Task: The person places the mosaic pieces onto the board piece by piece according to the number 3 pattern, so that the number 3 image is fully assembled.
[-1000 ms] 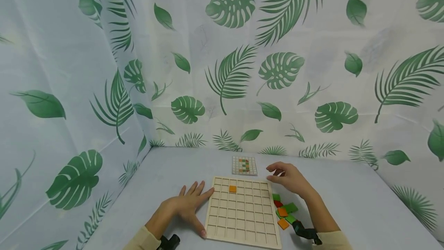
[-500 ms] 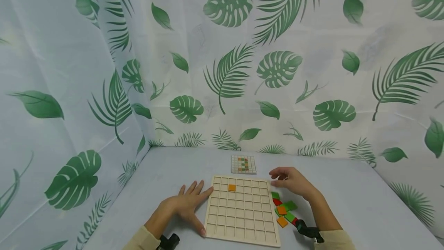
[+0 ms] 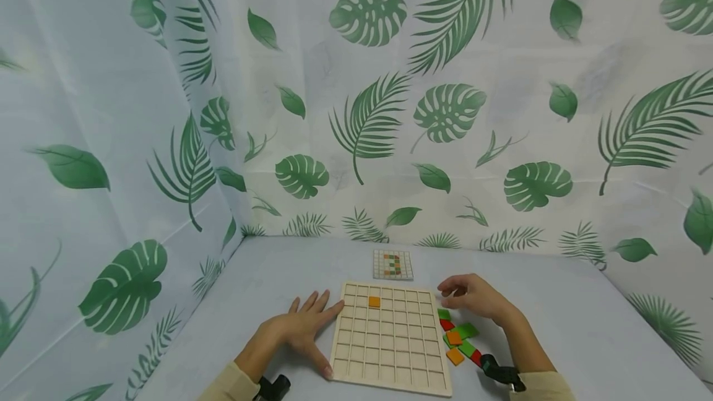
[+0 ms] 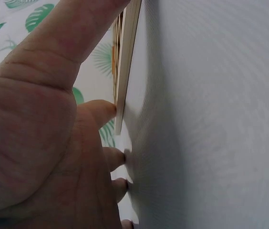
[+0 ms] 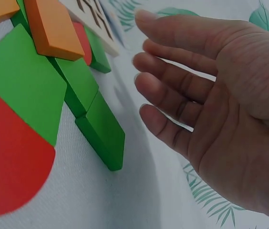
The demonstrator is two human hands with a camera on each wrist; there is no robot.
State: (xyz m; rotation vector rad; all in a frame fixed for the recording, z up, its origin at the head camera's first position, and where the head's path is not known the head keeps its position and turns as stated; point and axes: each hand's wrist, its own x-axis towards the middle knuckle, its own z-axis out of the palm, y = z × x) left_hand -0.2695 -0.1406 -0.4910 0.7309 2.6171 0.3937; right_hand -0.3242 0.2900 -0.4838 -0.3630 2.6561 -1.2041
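Note:
A pale wooden grid board (image 3: 388, 346) lies on the table, one orange square tile (image 3: 374, 302) sitting in a cell of an upper row. My left hand (image 3: 298, 332) is spread flat at its left side, with thumb and index fingertip at the board's edge. Past the upper right corner hovers my right hand (image 3: 476, 297), fingers loosely bent and nothing between them. Just below that hand is a loose pile of green, red and orange pieces. The right wrist view brings up close a green tile (image 5: 101, 133), an orange tile (image 5: 53, 28) and a red piece (image 5: 13, 162) with a rounded edge.
Behind the board stands a small pattern card (image 3: 380, 272) printed with a grid and coloured squares. A white curtain (image 3: 384, 197) with green leaves closes off the back and the left side. Each wrist wears a black camera strap (image 3: 499, 374).
My right hand has drawn back a little to the right and nearer to me, away from the board's upper corner. The left hand and the board stay put.

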